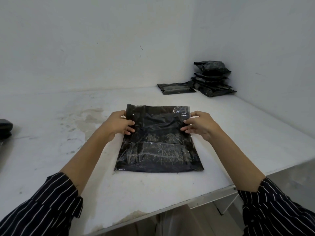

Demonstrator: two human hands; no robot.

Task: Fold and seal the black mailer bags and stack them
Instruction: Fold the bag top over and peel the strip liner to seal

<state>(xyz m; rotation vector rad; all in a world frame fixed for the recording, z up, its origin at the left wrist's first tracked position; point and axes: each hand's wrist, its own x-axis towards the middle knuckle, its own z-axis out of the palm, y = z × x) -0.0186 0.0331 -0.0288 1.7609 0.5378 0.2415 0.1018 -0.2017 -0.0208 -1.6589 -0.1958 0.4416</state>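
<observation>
A black mailer bag (158,143) lies flat on the white table (68,159) in front of me, its far end towards the wall. My left hand (119,124) grips the bag's left edge near the far end, fingers curled onto its top. My right hand (199,125) pinches the right edge at the same height. A stack of several sealed black bags (213,79) stands in the far right corner. One more sealed bag (176,88) lies flat just left of the stack.
Walls close the table at the back and right. The table's front edge (187,203) runs diagonally below my arms. A dark object (6,128) sits at the left border.
</observation>
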